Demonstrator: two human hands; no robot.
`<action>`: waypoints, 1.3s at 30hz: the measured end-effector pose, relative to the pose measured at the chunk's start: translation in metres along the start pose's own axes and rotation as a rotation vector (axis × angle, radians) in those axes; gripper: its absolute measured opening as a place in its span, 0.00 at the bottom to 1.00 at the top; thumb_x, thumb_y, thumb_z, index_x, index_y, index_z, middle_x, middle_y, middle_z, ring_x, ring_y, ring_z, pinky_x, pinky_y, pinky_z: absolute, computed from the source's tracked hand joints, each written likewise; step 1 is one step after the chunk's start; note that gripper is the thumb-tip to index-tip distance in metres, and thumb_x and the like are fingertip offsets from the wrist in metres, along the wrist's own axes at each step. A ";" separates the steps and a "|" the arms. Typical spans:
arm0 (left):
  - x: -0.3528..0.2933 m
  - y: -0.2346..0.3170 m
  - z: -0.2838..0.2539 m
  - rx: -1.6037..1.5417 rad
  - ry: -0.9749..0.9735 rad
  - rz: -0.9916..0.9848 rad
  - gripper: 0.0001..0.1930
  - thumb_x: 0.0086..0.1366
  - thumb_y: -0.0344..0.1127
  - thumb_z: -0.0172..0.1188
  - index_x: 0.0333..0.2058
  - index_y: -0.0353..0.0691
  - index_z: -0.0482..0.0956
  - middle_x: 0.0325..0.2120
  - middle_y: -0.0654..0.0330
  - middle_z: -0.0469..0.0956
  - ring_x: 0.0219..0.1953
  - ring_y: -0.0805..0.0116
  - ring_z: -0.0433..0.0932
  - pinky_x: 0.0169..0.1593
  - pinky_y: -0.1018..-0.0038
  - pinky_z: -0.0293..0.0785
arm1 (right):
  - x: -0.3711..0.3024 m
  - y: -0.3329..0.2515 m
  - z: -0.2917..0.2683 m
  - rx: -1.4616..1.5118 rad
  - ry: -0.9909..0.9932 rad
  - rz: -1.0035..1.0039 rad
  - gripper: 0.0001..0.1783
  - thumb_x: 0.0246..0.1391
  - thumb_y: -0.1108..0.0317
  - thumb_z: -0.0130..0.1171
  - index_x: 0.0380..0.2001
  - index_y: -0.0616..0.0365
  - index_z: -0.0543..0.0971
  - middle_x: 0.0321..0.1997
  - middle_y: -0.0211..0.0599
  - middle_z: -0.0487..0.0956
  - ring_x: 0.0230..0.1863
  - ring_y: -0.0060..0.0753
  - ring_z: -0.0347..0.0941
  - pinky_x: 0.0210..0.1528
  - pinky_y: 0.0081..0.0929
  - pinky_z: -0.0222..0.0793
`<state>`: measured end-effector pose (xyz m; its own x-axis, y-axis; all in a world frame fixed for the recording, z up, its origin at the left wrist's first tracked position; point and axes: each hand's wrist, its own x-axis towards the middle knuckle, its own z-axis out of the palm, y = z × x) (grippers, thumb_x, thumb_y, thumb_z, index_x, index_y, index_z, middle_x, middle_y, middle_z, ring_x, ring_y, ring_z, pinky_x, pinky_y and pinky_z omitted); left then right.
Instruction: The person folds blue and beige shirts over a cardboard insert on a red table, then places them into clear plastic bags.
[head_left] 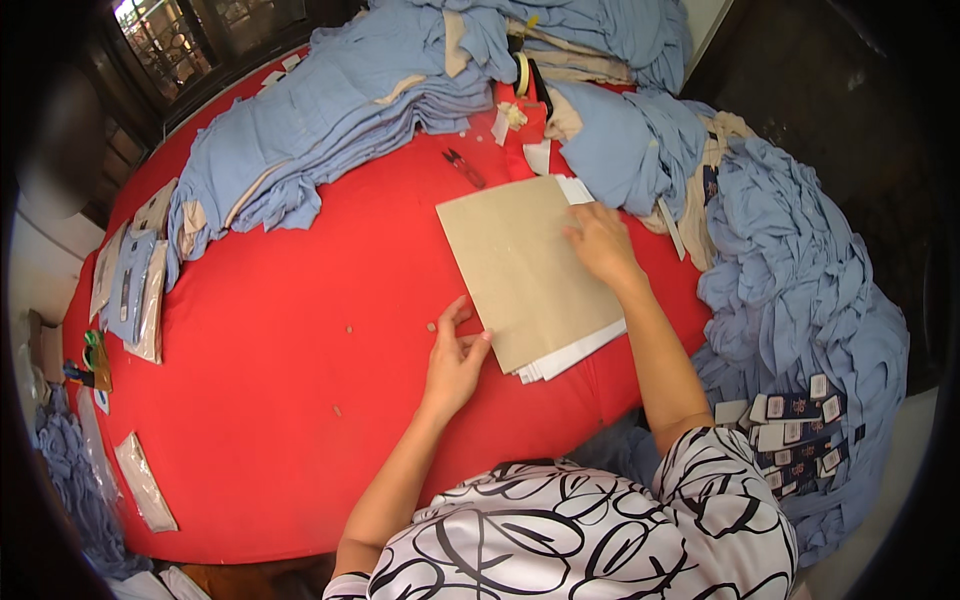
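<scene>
A tan cardboard sheet (530,270) lies over a stack of white paper sheets (575,352), whose edges stick out at the near side and far right corner. My right hand (605,248) rests on the cardboard's right side, thumb and fingers apart on its surface; some fingertips are hard to make out. At the cardboard's lower left edge is my left hand (457,360), open with fingers curved and spread, the thumb touching or nearly touching the edge. Red-handled thread snips (464,170) lie just beyond the cardboard.
The table has a red cover (270,400). Folded light blue garments (330,120) pile along the far side, more blue garments (790,250) heap at the right with dark tags (795,435) on them. Packed garments (135,285) and a flat clear packet (146,482) lie left.
</scene>
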<state>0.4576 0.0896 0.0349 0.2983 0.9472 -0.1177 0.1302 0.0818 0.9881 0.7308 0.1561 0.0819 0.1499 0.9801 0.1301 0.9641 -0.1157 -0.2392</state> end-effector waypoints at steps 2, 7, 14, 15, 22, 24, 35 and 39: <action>0.014 0.007 0.007 0.051 -0.004 -0.003 0.34 0.68 0.33 0.57 0.66 0.32 0.51 0.61 0.43 0.64 0.41 0.64 0.81 0.47 0.70 0.77 | 0.012 0.030 0.018 -0.022 0.060 0.265 0.26 0.60 0.51 0.54 0.55 0.56 0.74 0.56 0.48 0.72 0.60 0.54 0.64 0.60 0.50 0.61; 0.029 0.017 0.010 0.268 0.015 -0.057 0.41 0.63 0.32 0.62 0.69 0.34 0.47 0.59 0.46 0.65 0.37 0.66 0.77 0.48 0.68 0.75 | 0.011 0.042 0.048 0.013 0.085 0.484 0.32 0.60 0.44 0.52 0.60 0.54 0.70 0.57 0.47 0.70 0.60 0.53 0.62 0.58 0.54 0.60; 0.004 0.001 0.004 0.405 0.078 0.015 0.45 0.59 0.33 0.66 0.68 0.33 0.49 0.56 0.44 0.59 0.52 0.54 0.69 0.55 0.65 0.71 | -0.010 0.005 0.043 0.081 0.040 0.365 0.33 0.60 0.49 0.55 0.60 0.60 0.71 0.58 0.48 0.69 0.59 0.50 0.62 0.60 0.50 0.59; 0.001 -0.002 0.004 0.401 0.122 0.041 0.46 0.59 0.34 0.66 0.69 0.34 0.47 0.56 0.43 0.58 0.53 0.51 0.68 0.55 0.64 0.71 | -0.013 0.000 0.045 0.073 0.031 0.353 0.32 0.60 0.49 0.55 0.60 0.61 0.71 0.58 0.47 0.69 0.59 0.50 0.62 0.60 0.49 0.59; -0.002 -0.015 0.010 0.505 0.316 0.175 0.50 0.59 0.39 0.66 0.70 0.38 0.39 0.67 0.37 0.45 0.63 0.37 0.62 0.58 0.58 0.71 | -0.023 -0.009 0.072 0.207 0.192 0.290 0.29 0.59 0.50 0.55 0.60 0.53 0.71 0.58 0.47 0.68 0.58 0.54 0.61 0.60 0.49 0.59; -0.001 -0.011 0.009 0.511 0.276 0.151 0.50 0.59 0.39 0.66 0.70 0.38 0.40 0.69 0.38 0.40 0.65 0.37 0.60 0.58 0.58 0.72 | -0.024 -0.007 0.077 0.205 0.258 0.283 0.30 0.59 0.49 0.56 0.59 0.54 0.72 0.58 0.46 0.68 0.59 0.53 0.61 0.61 0.49 0.59; -0.006 -0.026 -0.008 0.438 0.139 0.243 0.46 0.61 0.44 0.64 0.70 0.39 0.45 0.69 0.41 0.44 0.69 0.42 0.54 0.64 0.59 0.65 | -0.022 0.014 0.098 0.139 0.328 0.181 0.37 0.52 0.49 0.65 0.55 0.70 0.73 0.57 0.51 0.71 0.57 0.56 0.64 0.60 0.47 0.61; -0.022 -0.032 -0.026 0.331 0.123 0.309 0.40 0.65 0.41 0.60 0.69 0.41 0.48 0.71 0.44 0.39 0.67 0.45 0.59 0.62 0.59 0.68 | -0.017 0.011 0.083 0.118 0.199 0.191 0.35 0.52 0.50 0.64 0.58 0.61 0.73 0.59 0.49 0.69 0.59 0.54 0.64 0.61 0.47 0.61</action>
<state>0.4226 0.0743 0.0086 0.2589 0.9429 0.2094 0.3531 -0.2941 0.8881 0.7208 0.1511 -0.0031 0.3778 0.8901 0.2550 0.8836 -0.2642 -0.3866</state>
